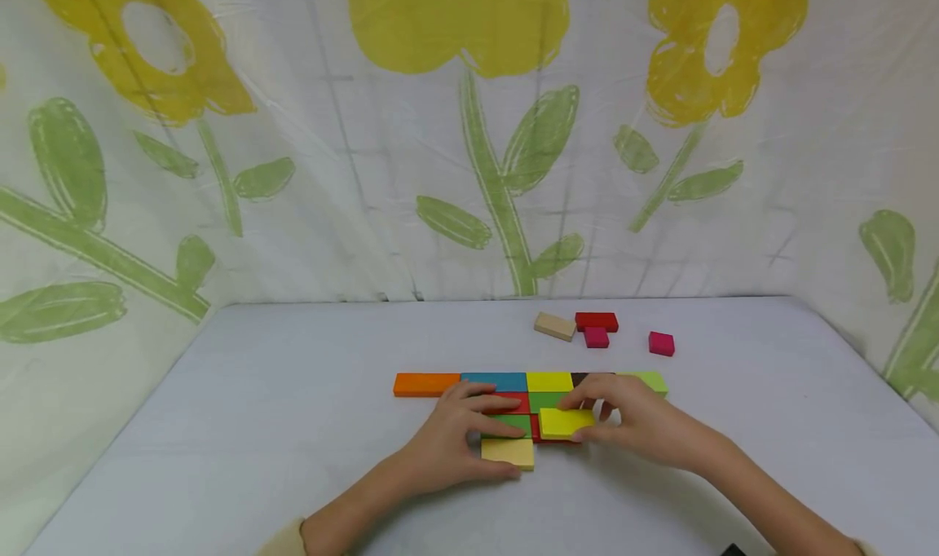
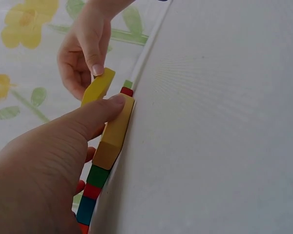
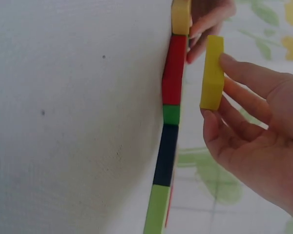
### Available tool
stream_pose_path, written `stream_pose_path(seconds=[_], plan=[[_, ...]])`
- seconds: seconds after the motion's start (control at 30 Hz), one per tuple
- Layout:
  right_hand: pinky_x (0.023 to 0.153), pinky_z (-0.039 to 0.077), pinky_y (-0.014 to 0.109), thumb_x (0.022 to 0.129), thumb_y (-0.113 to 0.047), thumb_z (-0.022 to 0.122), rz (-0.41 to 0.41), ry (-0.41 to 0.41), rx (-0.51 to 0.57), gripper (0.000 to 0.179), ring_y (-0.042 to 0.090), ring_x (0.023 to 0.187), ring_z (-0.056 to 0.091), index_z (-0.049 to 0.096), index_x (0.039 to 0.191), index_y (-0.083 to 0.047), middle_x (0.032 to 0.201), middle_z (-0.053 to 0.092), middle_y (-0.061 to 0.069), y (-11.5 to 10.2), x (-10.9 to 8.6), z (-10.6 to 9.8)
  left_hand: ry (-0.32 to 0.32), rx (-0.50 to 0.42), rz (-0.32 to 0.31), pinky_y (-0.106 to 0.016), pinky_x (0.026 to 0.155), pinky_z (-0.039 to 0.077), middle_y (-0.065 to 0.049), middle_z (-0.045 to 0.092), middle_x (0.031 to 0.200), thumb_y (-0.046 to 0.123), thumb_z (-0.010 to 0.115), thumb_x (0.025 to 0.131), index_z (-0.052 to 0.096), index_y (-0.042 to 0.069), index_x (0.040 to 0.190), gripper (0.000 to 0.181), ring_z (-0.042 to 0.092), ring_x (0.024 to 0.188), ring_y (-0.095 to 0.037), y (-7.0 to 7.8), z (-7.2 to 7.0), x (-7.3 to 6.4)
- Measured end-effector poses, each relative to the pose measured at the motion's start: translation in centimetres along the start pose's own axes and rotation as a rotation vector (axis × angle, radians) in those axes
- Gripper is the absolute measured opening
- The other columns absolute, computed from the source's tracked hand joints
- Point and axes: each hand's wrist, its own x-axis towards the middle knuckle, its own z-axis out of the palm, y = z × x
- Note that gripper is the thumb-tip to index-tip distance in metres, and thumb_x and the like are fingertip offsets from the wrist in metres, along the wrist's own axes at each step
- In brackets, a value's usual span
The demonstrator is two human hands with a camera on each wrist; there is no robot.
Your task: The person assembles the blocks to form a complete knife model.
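My right hand (image 1: 645, 421) pinches a yellow block (image 1: 565, 424) between thumb and fingers. The block hangs just above a red block (image 3: 174, 70), with a visible gap in the right wrist view. My left hand (image 1: 443, 442) rests on the flat block layout, its fingers spread across a red block (image 1: 519, 402) and a green block (image 1: 513, 424). Its thumb touches the near side of a tan block (image 1: 508, 455), the front one. Behind lies a row with orange (image 1: 424, 385), blue (image 1: 493, 381), another yellow (image 1: 548, 382), dark and light green (image 1: 653, 381) blocks; my right hand partly hides it.
Toward the back of the white table (image 1: 293, 377) lie a beige block (image 1: 555, 326), a long red block (image 1: 597, 320) and two small crimson blocks, one touching the long red block, the other (image 1: 662, 344) apart at right. A flower-printed cloth (image 1: 367, 214) stands behind the table.
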Motion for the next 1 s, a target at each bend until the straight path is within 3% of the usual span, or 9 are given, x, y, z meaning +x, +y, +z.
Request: stream_pose_path(seconds=[0.4, 0.63, 0.77, 0.87, 0.93, 1.0], plan=[[0.08, 0.059, 0.024, 0.092, -0.029, 0.083, -0.031, -0.051, 0.001, 0.031, 0.005, 0.098, 0.061, 0.076, 0.117, -0.014, 0.108, 0.071, -0.009, 0.0, 0.0, 0.8, 0.002, -0.01, 0.021, -0.064, 0.118, 0.034, 0.012, 0.066, 0.144, 0.042, 0.088, 0.086, 0.082, 0.029, 0.121, 0.038, 0.043, 0.146, -0.026, 0.0, -0.1, 0.0], [0.076, 0.058, 0.021, 0.092, -0.035, 0.083, -0.106, -0.038, -0.022, 0.029, 0.005, 0.097, 0.061, 0.076, 0.117, -0.022, 0.109, 0.069, -0.01, 3.6, -0.1, 2.4, 0.014, -0.012, 0.038, -0.063, 0.118, 0.034, 0.01, 0.066, 0.144, 0.04, 0.089, 0.086, 0.082, 0.027, 0.121, 0.038, 0.044, 0.145, -0.028, 0.0, 0.0, -0.1], [0.079, 0.058, 0.022, 0.091, -0.045, 0.082, -0.059, -0.042, -0.02, 0.031, 0.003, 0.1, 0.06, 0.075, 0.118, -0.032, 0.112, 0.067, -0.016, 5.7, 0.0, 3.3, 0.024, 0.007, 0.053, -0.063, 0.117, 0.035, 0.01, 0.066, 0.144, 0.04, 0.088, 0.086, 0.082, 0.027, 0.121, 0.038, 0.046, 0.144, -0.028, 0.1, 0.0, -0.1], [0.081, 0.058, 0.025, 0.09, -0.045, 0.083, 0.005, -0.068, -0.027, 0.032, 0.005, 0.101, 0.06, 0.075, 0.118, -0.033, 0.112, 0.067, -0.016, 5.0, 0.0, 3.1, 0.021, 0.008, 0.046, -0.063, 0.118, 0.035, 0.01, 0.066, 0.144, 0.04, 0.088, 0.086, 0.082, 0.027, 0.121, 0.038, 0.045, 0.145, -0.028, 0.1, 0.0, -0.1], [0.078, 0.056, 0.022, 0.088, -0.047, 0.084, -0.013, -0.055, -0.027, 0.032, 0.002, 0.099, 0.059, 0.075, 0.117, -0.035, 0.111, 0.066, -0.018, 6.0, 0.0, 3.5, 0.016, 0.007, 0.039, -0.063, 0.118, 0.034, 0.011, 0.066, 0.144, 0.04, 0.088, 0.086, 0.082, 0.027, 0.121, 0.038, 0.044, 0.145, -0.027, 0.1, 0.0, -0.1], [0.076, 0.056, 0.024, 0.089, -0.042, 0.085, -0.018, -0.061, -0.029, 0.031, 0.005, 0.098, 0.059, 0.076, 0.115, -0.029, 0.109, 0.067, -0.015, 4.6, 0.1, 3.1, 0.012, 0.004, 0.032, -0.063, 0.119, 0.034, 0.011, 0.066, 0.144, 0.039, 0.088, 0.086, 0.082, 0.026, 0.121, 0.038, 0.044, 0.146, -0.027, 0.1, 0.0, -0.1]])
